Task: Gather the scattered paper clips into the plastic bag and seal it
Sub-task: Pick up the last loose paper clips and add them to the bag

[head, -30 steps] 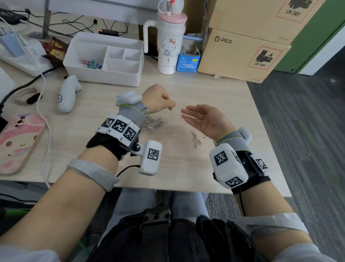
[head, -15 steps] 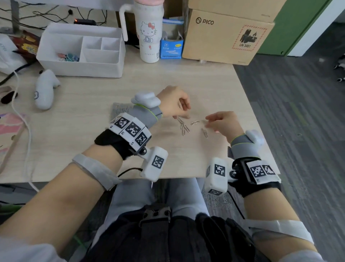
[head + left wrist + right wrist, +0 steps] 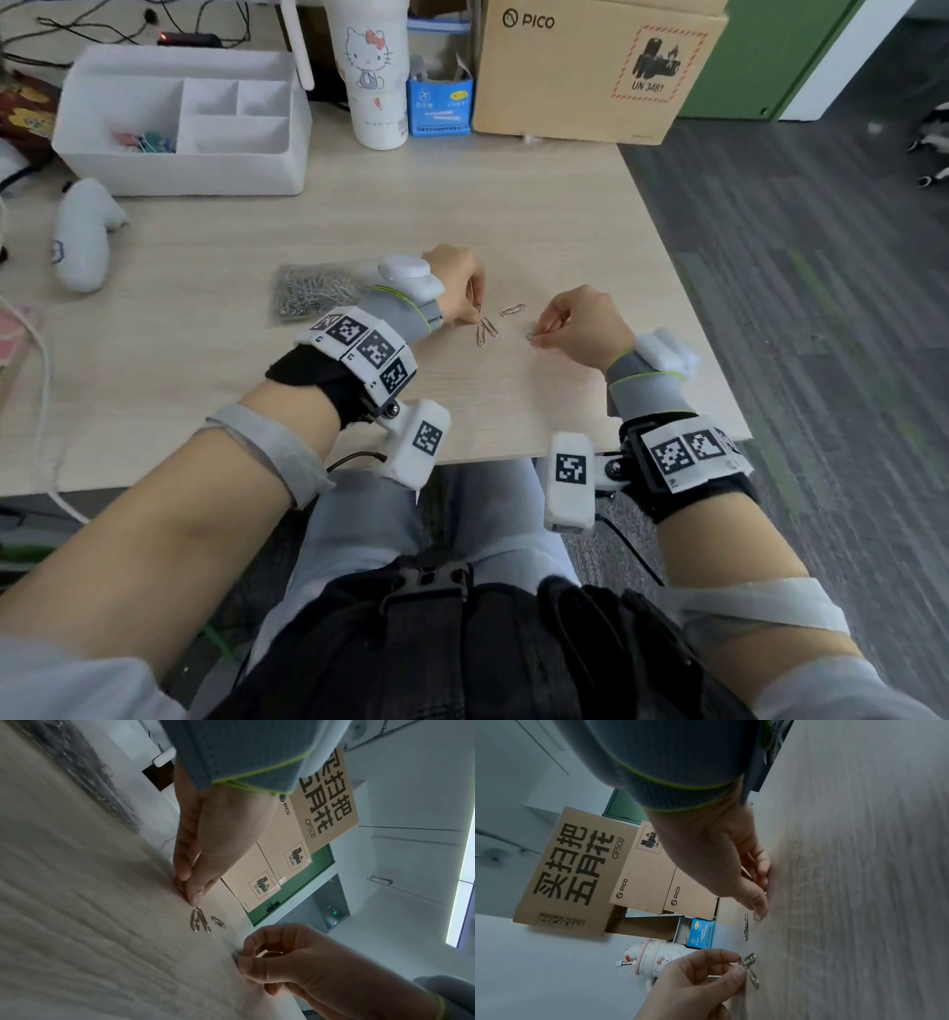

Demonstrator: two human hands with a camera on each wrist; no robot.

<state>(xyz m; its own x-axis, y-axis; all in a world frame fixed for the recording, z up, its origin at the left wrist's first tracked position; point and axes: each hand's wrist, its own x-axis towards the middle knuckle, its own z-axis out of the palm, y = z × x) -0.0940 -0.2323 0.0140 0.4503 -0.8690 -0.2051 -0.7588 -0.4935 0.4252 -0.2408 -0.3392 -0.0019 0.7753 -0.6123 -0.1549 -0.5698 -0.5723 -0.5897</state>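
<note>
A: Item, left hand point(image 3: 454, 288): status?

B: Pinching one paper clip point(image 3: 475, 304), lifting it upright off the tabletop point(image 3: 513, 216). Two crossed clips point(image 3: 486, 330) are lying just below its fingertips; a single clip point(image 3: 512, 310) is lying between the hands, long axis running left to right.

A: Right hand point(image 3: 580, 324)?

B: Curling round a clip point(image 3: 531, 336) at the tabletop, thumb and forefinger closing on it.

A: Plastic bag point(image 3: 313, 295)?

B: Lying flat just left of the left hand, already holding many clips; the left hand is nearer it.

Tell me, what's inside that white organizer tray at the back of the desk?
In the white organizer tray, the big left compartment holds a small heap of coloured clips, pink and blue-green. The three smaller compartments look bare, though the front wall hides their nearest floor.
</note>
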